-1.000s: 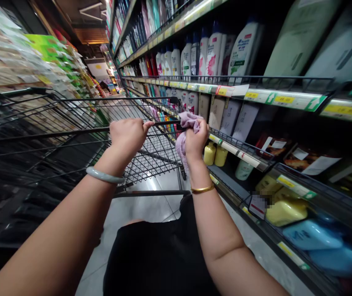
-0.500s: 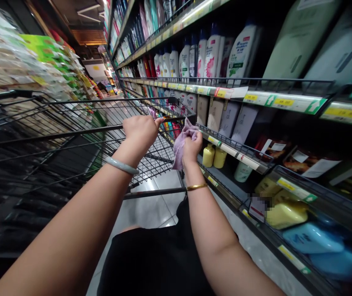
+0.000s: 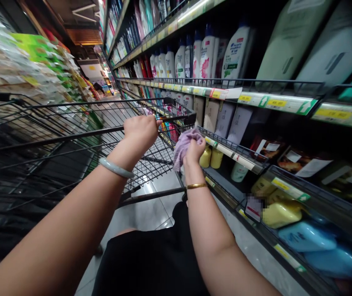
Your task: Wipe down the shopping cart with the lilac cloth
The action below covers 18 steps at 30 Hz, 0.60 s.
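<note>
Both hands are gripping: the left hand (image 3: 141, 130) is curling over the bar (image 3: 71, 136) of the cart (image 3: 168, 101), its knuckles facing up and its fingertips mostly hiding underneath, while the right hand (image 3: 195, 152) is pinching the cloth (image 3: 185, 144) in bent fingers.

At the far left, packs (image 3: 3, 53) are lining the aisle beyond the cart in pale and bright green rows, partly blurring. The cart is standing across the left and middle. Its bar is running lengthwise from the left edge toward the right, climbing slightly and ending in a thick black corner just above the cloth. Thin black wires are crossing in a grid, with grey floor (image 3: 160, 204) showing through and below. A pale bangle (image 3: 115, 168) is circling the left wrist.

The cloth is sitting just right of the left hand; whether it is touching the cart, I cannot tell. Its longer axis is slanting from a small peak at upper right to a loose edge at lower left. It is looking soft and light purple, with creases gathering toward the fingers.

Farther right, white bottles (image 3: 207, 57) are standing on a shelf, yellow bottles (image 3: 216, 158) are standing lower down, and blue bottles (image 3: 307, 236) are leaning at lower right.
</note>
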Tool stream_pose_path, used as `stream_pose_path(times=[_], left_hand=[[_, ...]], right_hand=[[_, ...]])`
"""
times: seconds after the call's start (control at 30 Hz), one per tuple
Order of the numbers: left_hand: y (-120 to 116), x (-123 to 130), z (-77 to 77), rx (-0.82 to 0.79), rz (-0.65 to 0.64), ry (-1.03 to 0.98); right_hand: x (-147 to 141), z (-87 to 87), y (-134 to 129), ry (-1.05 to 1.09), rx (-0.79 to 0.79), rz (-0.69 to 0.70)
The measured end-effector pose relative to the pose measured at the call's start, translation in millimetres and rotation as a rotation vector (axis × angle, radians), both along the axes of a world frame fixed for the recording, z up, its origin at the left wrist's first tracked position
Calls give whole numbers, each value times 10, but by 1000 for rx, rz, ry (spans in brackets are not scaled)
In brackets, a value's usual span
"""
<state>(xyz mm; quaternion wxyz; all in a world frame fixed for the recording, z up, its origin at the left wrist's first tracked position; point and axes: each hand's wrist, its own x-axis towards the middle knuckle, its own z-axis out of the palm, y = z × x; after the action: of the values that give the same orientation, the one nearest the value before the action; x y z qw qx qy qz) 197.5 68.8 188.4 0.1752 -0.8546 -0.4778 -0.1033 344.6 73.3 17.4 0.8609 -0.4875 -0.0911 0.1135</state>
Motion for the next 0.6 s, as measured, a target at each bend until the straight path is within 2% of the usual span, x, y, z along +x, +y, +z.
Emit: stream_pose_path(times=[0.07,0.13,0.27,0.33,0.4,0.5,0.6], left_hand=[[-11,-41,97,-40,-18,1],[-6,-116,204,-51,-41,-13],[81,-354,330,-24,2,15],[143,-475,324,-95,56,41],[186,-564,286,-127,88,70],[196,-619,214,-48,111,121],[183,-623,161,30,86,134]], right_hand=[[124,-102,-14,122,-17,-9],[152,-116,-11,130,-30,-7],[-22,75,28,-58,78,44],[-85,150,37,-134,117,58],[-90,152,29,-60,75,24],[-82,104,8,72,-5,-31],[-171,150,14,-102,38,17]])
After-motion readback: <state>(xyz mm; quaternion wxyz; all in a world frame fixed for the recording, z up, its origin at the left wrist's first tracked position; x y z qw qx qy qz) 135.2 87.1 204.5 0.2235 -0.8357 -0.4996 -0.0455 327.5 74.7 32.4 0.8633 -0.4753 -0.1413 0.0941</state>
